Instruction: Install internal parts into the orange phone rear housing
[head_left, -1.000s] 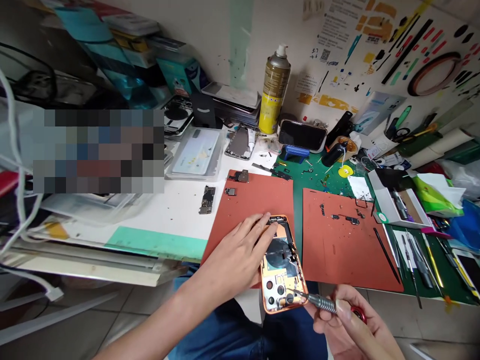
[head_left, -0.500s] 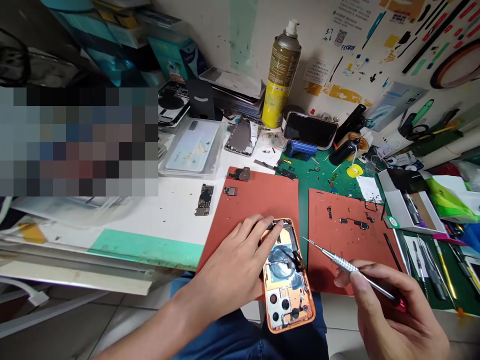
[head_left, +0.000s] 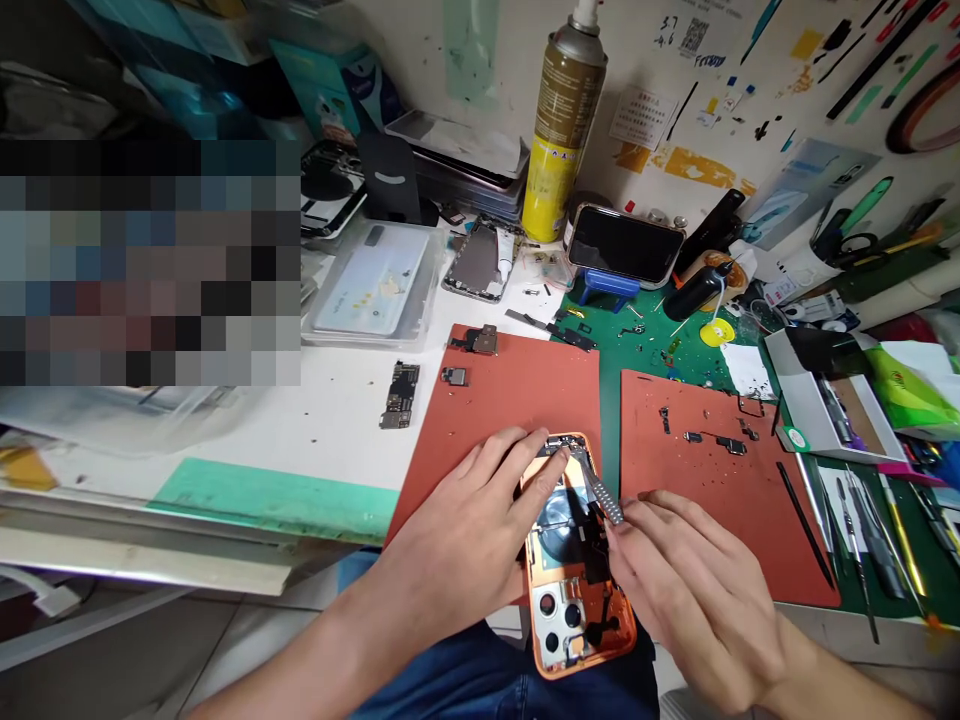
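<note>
An orange-rimmed phone housing, opened up with its inner parts showing, lies tilted at the mat's near edge, its camera-hole end over my lap. My left hand grips it from the left, with fingertips across the far end; the thumb is hidden. In my right hand is a precision screwdriver with a silver knurled grip. It slants over the housing's right side, its tip near the far end by my left index finger. I cannot tell whether the tip touches a part.
Red mats lie on the bench; small phone parts rest on the right one. A circuit board sits left. Behind stand a spray can and a propped phone. Several hand tools line the right. A blurred patch covers the left.
My right hand has come left and forward, bringing the screwdriver from beside the housing to over its far end. My left hand keeps its hold. The view has shifted slightly.
</note>
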